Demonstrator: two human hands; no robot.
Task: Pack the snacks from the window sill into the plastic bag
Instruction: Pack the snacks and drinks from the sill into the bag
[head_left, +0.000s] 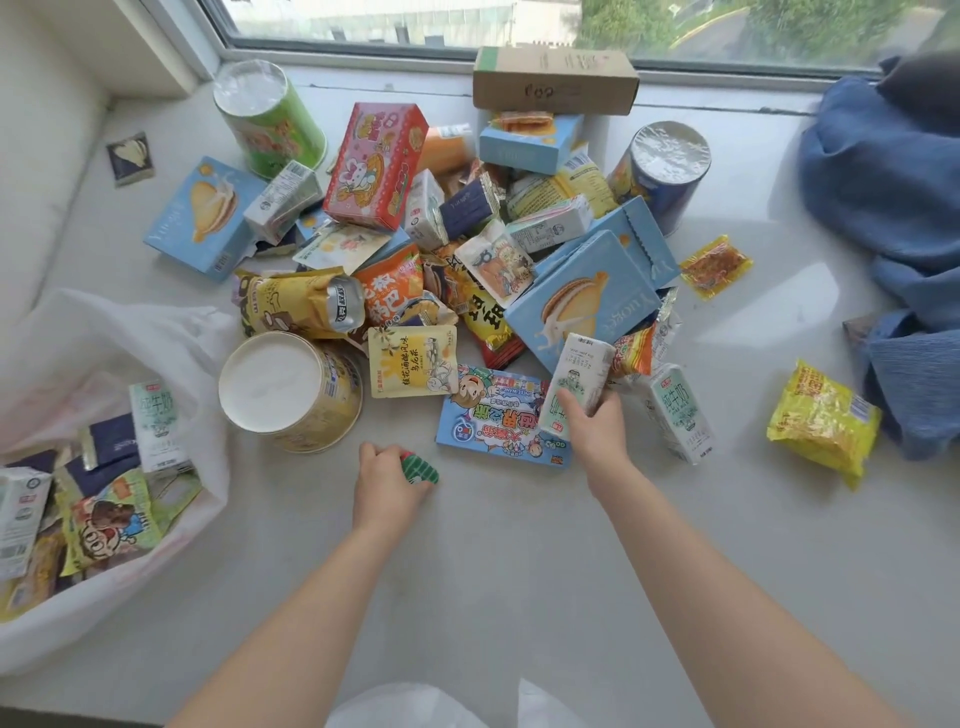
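While the left grip (389, 480) encloses a green-striped sweet (420, 467), the right grip (597, 421) clasps a milk carton (574, 382).

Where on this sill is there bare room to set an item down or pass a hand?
Bare sill runs along the near edge, around both forearms, from the plastic bag rightward to the yellow packet. A second bare patch lies between the blue-labelled tub and the blue cloth. The middle is crowded: the snack pile overlaps from the green tub to the cardboard box.

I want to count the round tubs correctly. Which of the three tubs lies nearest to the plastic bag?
The yellow tub with the white lid, right beside the plastic bag. The green tub and blue tub stand farther back, near the window.
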